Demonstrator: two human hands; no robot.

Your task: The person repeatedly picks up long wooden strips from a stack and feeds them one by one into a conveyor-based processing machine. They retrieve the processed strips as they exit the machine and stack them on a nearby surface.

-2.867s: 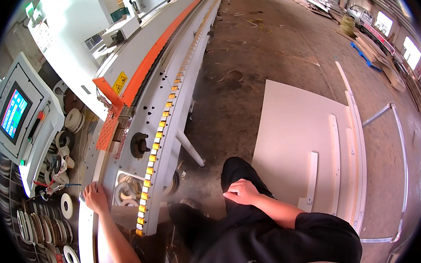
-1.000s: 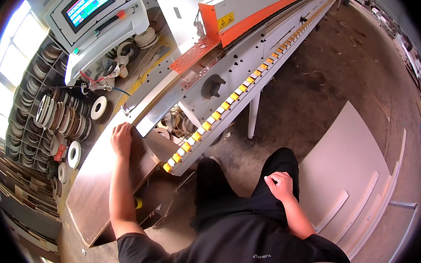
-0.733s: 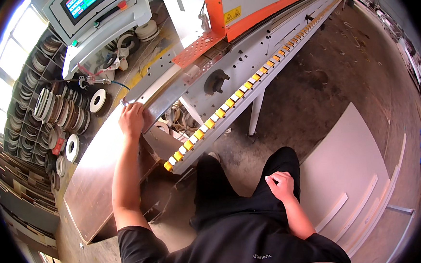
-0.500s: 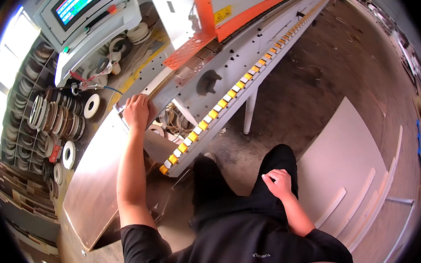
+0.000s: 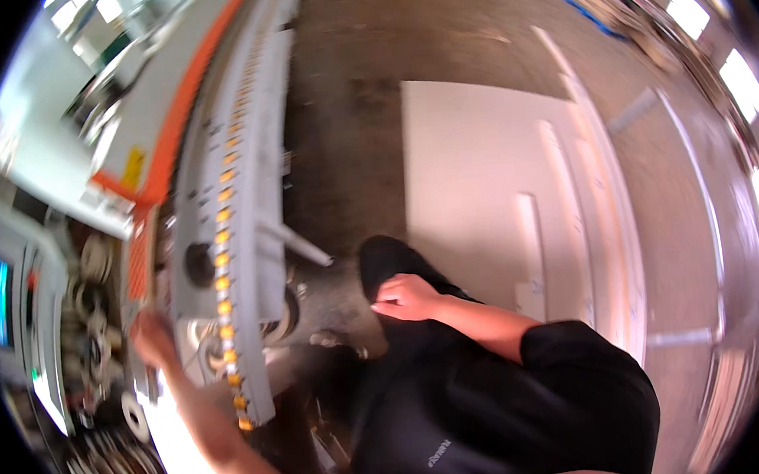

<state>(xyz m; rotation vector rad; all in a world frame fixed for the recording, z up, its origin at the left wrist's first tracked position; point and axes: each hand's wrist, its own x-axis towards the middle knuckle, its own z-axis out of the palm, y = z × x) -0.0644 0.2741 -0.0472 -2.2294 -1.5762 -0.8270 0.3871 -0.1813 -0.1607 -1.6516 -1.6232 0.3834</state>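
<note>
Brown floor between machine and panel

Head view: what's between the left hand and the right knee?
In the head view, left to right from the left hand: the machine's grey frame, yellow-and-white roller rail, then concrete floor before the right knee.

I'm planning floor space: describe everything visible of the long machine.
The long machine runs away along the person's left. It looks like painted metal, pale grey, with an orange band, yellow label and orange plate. Yellow and white rollers line its right side; a slanting leg shows below. The left hand is at its near end; blur hides whether it touches.
</note>
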